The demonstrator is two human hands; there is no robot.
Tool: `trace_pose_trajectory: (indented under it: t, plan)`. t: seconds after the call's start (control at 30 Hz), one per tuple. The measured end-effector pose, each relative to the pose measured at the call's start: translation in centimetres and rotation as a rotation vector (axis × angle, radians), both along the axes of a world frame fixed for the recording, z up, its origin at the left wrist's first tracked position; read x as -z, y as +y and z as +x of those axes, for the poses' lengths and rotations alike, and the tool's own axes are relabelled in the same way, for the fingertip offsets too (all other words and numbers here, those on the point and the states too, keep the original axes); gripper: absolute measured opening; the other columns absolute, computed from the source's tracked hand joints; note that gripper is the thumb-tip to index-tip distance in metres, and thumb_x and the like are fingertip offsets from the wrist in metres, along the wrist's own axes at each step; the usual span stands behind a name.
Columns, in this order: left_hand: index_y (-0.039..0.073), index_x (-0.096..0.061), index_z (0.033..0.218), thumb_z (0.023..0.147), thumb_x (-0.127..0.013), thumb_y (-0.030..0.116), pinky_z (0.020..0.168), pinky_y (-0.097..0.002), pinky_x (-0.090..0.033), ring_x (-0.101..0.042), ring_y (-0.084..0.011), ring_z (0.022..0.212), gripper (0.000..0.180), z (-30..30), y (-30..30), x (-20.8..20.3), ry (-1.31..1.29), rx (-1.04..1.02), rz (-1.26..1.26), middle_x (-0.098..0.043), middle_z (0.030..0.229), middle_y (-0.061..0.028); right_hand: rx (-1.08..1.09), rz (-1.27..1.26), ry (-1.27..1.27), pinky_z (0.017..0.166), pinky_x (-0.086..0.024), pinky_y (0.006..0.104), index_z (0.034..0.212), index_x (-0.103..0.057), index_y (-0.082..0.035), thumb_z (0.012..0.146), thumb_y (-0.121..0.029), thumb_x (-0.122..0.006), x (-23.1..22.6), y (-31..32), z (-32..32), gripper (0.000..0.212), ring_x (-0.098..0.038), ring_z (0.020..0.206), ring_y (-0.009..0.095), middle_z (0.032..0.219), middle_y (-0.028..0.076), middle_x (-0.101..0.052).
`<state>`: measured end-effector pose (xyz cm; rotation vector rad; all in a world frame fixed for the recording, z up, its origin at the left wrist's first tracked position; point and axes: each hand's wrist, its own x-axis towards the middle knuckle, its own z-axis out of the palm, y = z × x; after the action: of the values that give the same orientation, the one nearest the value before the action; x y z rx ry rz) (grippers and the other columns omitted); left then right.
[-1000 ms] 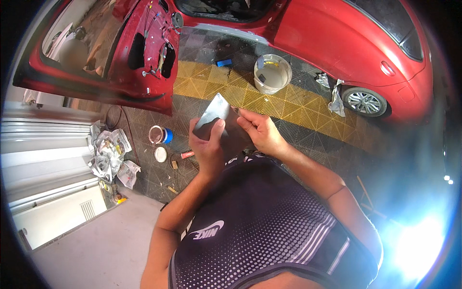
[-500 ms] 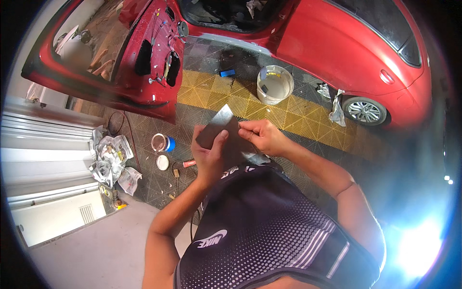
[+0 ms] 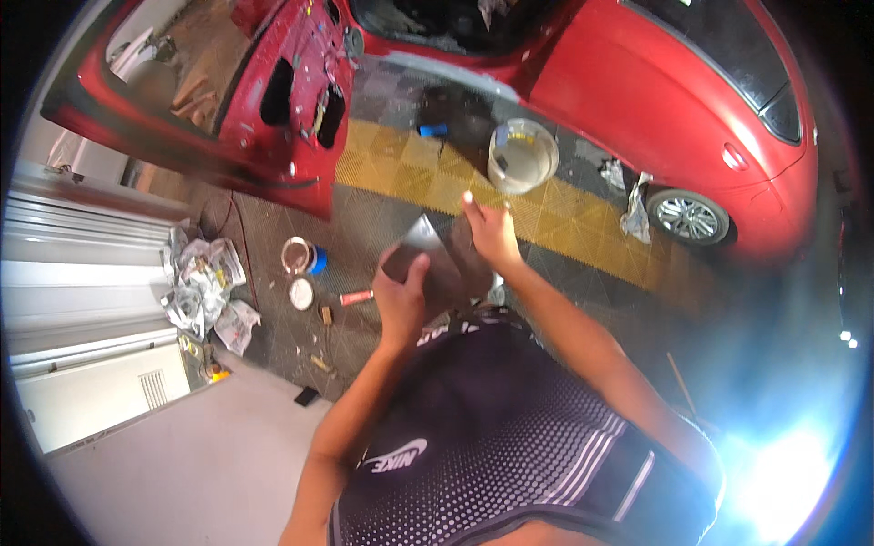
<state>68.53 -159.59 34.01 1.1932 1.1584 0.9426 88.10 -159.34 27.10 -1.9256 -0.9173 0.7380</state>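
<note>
In front of my torso, both hands grip a dark grey-brown sheet that looks like sandpaper [image 3: 443, 273]. My left hand [image 3: 401, 296] holds the left part, thumb pressed on its face; light glints off the upper corner. My right hand [image 3: 492, 238] is closed at the right side, with a browner part of the sheet beside its fingers. Whether the sheet is folded or torn between the hands, I cannot tell. Beyond the hands stands a whitish bucket [image 3: 497, 175] with cloudy liquid. Near it on the floor lies a blue block [image 3: 433, 131].
A red car [image 3: 628, 109] fills the far side, its open door [image 3: 273, 173] at far left. Left on the tiled floor are an open tin [image 3: 297, 256], a white lid [image 3: 301, 293], a red tube [image 3: 357, 298] and crumpled newspaper [image 3: 205, 282]. Bright light glares at lower right.
My right hand has moved up and outward, its wrist now turned upward. The sheet has shifted with the hands and shows a browner part by my right hand. The view has shifted slightly.
</note>
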Motion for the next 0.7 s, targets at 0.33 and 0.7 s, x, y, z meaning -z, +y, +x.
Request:
trace_pose_trajectory:
  t: [0.33, 0.7]
  plan:
    - [-0.002, -0.067, 0.116, 0.096, -0.075, 0.021, 0.09, -0.0345, -0.056, -0.069, -0.0182, 0.099, 0.031, -0.7, -0.2, 1.3, -0.234, -0.159, -0.323, -0.072, 0.111, -0.007, -0.072, 0.163, 0.203, 0.072, -0.053, 0.0342, 0.117, -0.074, -0.002, 0.103, -0.027, -0.062, -1.2, -0.3, -3.1, 0.031, -0.069, 0.079, 0.018, 0.087, 0.013, -0.075]
    - [-0.003, -0.069, 0.117, 0.098, -0.072, 0.02, 0.085, -0.0362, -0.058, -0.071, -0.0199, 0.096, 0.03, -1.0, 2.8, 2.6, -0.218, -0.052, -0.402, -0.073, 0.11, -0.0084, -0.261, 0.434, -0.355, 0.112, -0.041, 0.0434, 0.148, -0.051, -0.001, 0.099, -0.015, -0.06, -2.8, 0.3, -4.2, 0.052, -0.056, 0.133, 0.035, 0.141, 0.021, -0.06]
